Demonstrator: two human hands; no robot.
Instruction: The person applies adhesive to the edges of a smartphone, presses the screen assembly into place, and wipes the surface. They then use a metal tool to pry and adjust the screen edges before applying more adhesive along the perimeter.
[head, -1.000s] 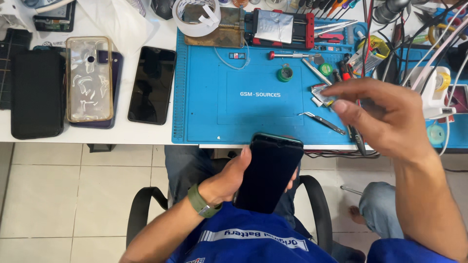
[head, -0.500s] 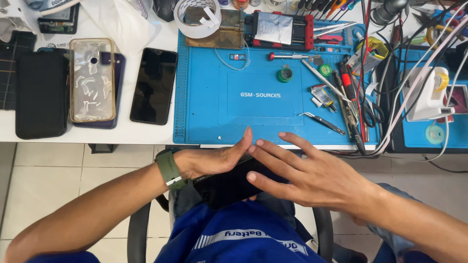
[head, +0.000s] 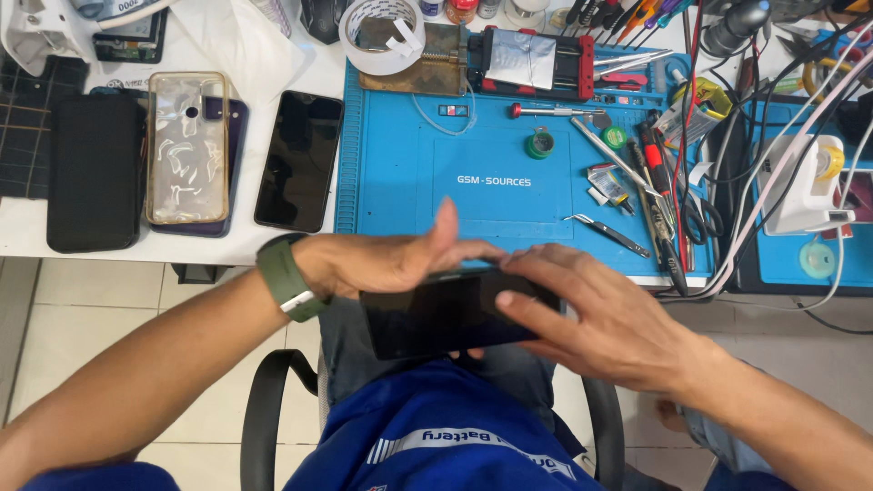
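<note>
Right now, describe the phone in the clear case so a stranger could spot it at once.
Start at the blue work mat, then look left onto the white table. Three phones lie side by side there; the clear-cased phone is the middle one. Its glossy transparent case sets it apart from the black-cased phone and the bare dark phone.

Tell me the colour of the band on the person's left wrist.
The wristband is dark olive green, seen clearly in the head view.

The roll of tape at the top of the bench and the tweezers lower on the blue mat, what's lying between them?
In the head view, between the roll of tape and the tweezers lies bare blue mat crossed by a thin white wire.
</note>
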